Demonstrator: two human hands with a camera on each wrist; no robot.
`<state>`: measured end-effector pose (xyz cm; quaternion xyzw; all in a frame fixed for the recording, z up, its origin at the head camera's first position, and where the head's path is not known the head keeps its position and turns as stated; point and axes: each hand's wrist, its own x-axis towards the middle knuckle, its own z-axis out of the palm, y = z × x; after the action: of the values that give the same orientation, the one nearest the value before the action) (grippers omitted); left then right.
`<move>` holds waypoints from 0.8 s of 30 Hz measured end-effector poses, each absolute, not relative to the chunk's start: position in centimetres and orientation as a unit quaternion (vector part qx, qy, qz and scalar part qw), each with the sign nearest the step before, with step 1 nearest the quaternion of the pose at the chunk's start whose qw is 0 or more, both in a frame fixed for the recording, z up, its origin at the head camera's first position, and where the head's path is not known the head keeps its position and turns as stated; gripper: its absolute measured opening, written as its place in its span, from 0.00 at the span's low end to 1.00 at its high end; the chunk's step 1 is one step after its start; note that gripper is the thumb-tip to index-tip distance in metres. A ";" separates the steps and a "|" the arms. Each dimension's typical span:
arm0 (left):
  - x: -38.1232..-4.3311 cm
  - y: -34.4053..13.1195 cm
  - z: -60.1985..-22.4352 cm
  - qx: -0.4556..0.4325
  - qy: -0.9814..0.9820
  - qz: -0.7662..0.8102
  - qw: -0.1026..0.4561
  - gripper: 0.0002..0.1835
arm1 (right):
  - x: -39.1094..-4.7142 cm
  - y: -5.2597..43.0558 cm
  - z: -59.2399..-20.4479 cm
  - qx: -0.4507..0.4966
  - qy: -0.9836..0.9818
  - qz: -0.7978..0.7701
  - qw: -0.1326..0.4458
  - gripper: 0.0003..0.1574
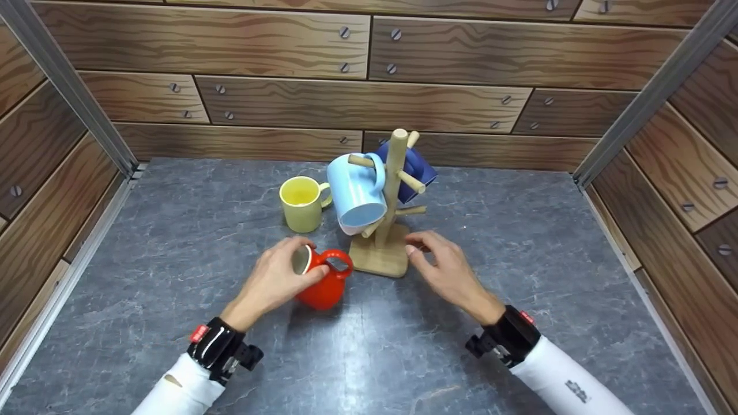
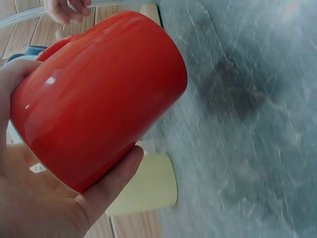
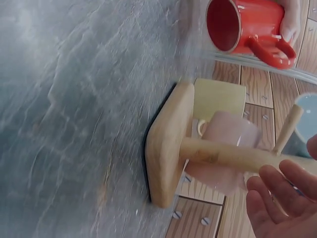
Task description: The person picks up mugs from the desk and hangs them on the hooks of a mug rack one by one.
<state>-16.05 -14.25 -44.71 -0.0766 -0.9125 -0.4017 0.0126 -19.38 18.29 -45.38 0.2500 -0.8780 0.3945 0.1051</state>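
My left hand (image 1: pixel 275 275) grips a red mug (image 1: pixel 324 291) near its rim. The mug is tilted, its mouth toward my palm and its handle toward the wooden mug tree (image 1: pixel 377 262). In the left wrist view, thumb and fingers lie on opposite sides of the red mug (image 2: pixel 104 99). Beside the tree's base, my right hand (image 1: pixel 447 271) has loosely bent fingers and holds nothing. A light blue mug (image 1: pixel 354 193) hangs on the tree's left, a dark blue mug (image 1: pixel 424 173) behind the post. A pink mug (image 3: pixel 228 144) shows behind the post in the right wrist view.
A yellow mug (image 1: pixel 302 216) stands on the grey marbled tabletop (image 1: pixel 173 248), left of the tree. Bare pegs (image 1: pixel 412 183) stick out from the post. Wood-patterned panels (image 1: pixel 277 104) enclose the back and sides, with metal rails (image 1: pixel 86 115) at the corners.
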 end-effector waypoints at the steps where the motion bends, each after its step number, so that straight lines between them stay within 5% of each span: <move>1: -16.1 -14.0 -44.8 -0.078 -0.910 -0.407 0.013 0.24 | -19.3 18.1 -45.4 0.253 -0.878 0.393 0.102 0.15; 24: -16.8 -10.1 -44.4 -0.107 -0.880 -0.462 0.028 0.22 | -18.9 15.3 -44.9 0.308 -0.852 0.411 0.100 0.13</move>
<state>-16.77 -10.07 -44.41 -0.1074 -0.8799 -0.4620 0.0281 -18.90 15.26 -44.88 0.3077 -0.8523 0.4108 0.1002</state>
